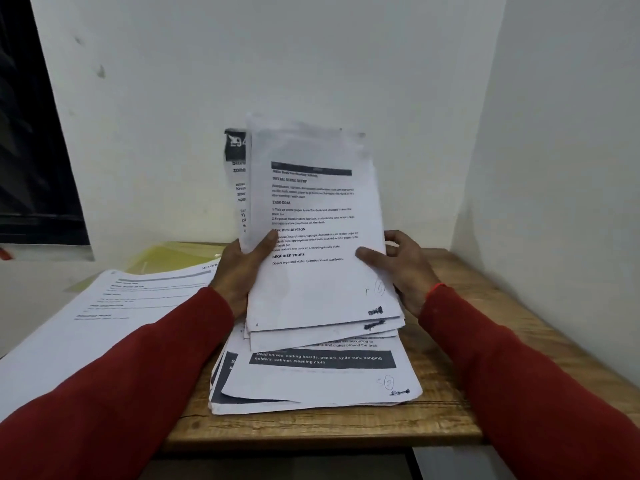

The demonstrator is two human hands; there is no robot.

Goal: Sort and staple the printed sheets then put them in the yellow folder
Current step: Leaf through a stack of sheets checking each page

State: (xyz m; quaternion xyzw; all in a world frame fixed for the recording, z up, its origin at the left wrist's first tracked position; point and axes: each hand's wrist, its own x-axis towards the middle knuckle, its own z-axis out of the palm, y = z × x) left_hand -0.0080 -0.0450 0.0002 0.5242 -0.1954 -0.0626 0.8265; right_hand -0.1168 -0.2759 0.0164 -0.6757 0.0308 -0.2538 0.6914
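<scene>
- The left hand (242, 271) and right hand (403, 268) are gripping a bundle of printed sheets (318, 237) by its side edges, thumbs lying across the front page, holding it tilted up between them.
- A loose pile of sheets (322, 375) is lying on the wooden tabletop (446, 400) just beneath the bundle.
- The yellow folder (173, 258) is lying left of the left hand, partly under another stack of pages (114, 306).

Held sheets (318, 237): printed white bundle, tilted up, mid-scene, gripped at both side edges.
Pile (311, 375): loose printed sheets, fanned unevenly, flat on the surface, near, under the held bundle.
Left sheets (114, 306): printed stack, flat, left.
Folder (169, 256): yellow, translucent, flat, far left, partly under the left sheets.
</scene>
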